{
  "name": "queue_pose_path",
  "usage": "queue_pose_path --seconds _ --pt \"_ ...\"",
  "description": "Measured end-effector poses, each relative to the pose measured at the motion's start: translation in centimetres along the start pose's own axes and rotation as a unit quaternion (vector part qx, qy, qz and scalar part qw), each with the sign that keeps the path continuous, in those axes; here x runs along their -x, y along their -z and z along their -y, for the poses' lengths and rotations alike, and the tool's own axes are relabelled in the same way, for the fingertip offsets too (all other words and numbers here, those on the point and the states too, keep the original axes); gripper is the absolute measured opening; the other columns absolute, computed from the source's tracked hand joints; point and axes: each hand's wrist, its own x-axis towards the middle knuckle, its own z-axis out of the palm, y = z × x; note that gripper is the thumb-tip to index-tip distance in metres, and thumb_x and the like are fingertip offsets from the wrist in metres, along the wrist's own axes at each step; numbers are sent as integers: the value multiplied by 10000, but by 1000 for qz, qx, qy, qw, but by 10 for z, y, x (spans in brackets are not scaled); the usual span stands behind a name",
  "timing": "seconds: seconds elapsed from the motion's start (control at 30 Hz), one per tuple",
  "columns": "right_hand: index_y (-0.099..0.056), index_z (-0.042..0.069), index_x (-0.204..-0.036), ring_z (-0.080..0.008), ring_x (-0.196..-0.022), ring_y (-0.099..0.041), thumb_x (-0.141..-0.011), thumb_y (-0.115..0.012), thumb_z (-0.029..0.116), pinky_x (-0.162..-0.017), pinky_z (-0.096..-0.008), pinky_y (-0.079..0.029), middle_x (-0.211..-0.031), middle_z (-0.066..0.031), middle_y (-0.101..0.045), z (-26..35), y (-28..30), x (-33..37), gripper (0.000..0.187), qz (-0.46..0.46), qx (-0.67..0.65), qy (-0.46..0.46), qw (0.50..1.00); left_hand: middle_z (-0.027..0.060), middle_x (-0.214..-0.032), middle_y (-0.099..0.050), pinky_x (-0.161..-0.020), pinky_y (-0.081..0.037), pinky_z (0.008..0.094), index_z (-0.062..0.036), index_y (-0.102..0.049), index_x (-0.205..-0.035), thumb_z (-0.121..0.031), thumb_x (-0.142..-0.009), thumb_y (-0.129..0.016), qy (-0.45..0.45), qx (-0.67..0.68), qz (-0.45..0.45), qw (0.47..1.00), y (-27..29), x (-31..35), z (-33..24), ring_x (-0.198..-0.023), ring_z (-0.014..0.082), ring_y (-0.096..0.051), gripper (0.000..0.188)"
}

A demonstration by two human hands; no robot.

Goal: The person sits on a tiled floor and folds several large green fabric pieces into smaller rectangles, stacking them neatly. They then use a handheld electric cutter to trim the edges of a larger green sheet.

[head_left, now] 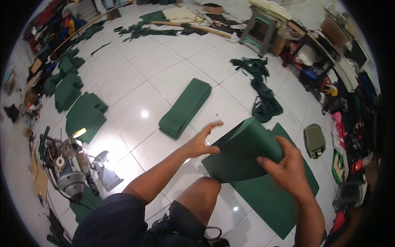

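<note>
My right hand (286, 164) grips a folded sheet of dark green fabric (247, 154), thumb on the near face and fingers behind its curved fold. To its left, my left hand (202, 142) has thumb and fingers spread, close beside the sheet's left edge. Beneath the held piece, a larger flat green fabric sheet (267, 210) lies on the floor to the right of my knee. A long folded green strip stack (185, 108) rests on the tiles ahead of my left hand.
A cutting machine (72, 177) stands at left, near stacked green pieces (84, 117). Green scraps (263, 90) trail across the floor at right. An olive pouch (314, 140) lies beyond my right hand. A grey stool (259, 33) and cluttered shelves (325, 49) line the back right.
</note>
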Motion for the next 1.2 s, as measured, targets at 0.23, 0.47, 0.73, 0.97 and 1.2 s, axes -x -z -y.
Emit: queue_pose_path --seconds 0.23,0.47,0.73,0.97,1.2 --pt "-598 -88 -1094 -178 -791 -667 -758 -724 96 -705 -296 -538 -891 -134 -671 19 32 -7 403 -36 -90 32 995 95 -1213 -595 -1014 -387 360 -49 -506 -1330 -428 -785 -819 155 75 68 983 -10 38 60 -1170 216 -510 734" --pt "-600 -95 -1121 -180 -820 -669 -758 -702 86 -779 -296 -535 -923 -121 -676 1 42 -43 419 -23 -194 74 978 148 -1313 -577 -1094 -356 364 20 -480 -1383 -342 -852 -746 261 -37 130 956 15 60 91 -1247 243 -506 696" --pt "-597 -92 -1144 -196 -810 -676 -750 -741 128 -774 -301 -541 -919 -133 -684 -10 19 -84 474 44 -166 76 982 128 -1334 -569 -1098 -376 363 18 -426 -1418 -207 -823 -731 219 486 -111 839 -17 119 122 -1225 236 -543 706" --pt "-605 -89 -1133 -169 -806 -666 -758 -760 147 -738 -287 -535 -914 -117 -684 16 -5 -111 470 98 -122 100 983 156 -1426 -485 -1094 -369 399 -7 -321 -1491 -270 -828 -737 218 365 -165 890 -8 140 112 -1308 228 -465 826" --pt "-600 -95 -1158 -158 -805 -662 -773 -764 161 -734 -291 -533 -897 -115 -682 20 -30 -137 490 105 -92 118 983 243 -1364 -521 -1039 -401 469 -21 -435 -1409 -418 -822 -742 377 -279 -288 835 14 218 182 -1252 372 -499 773"
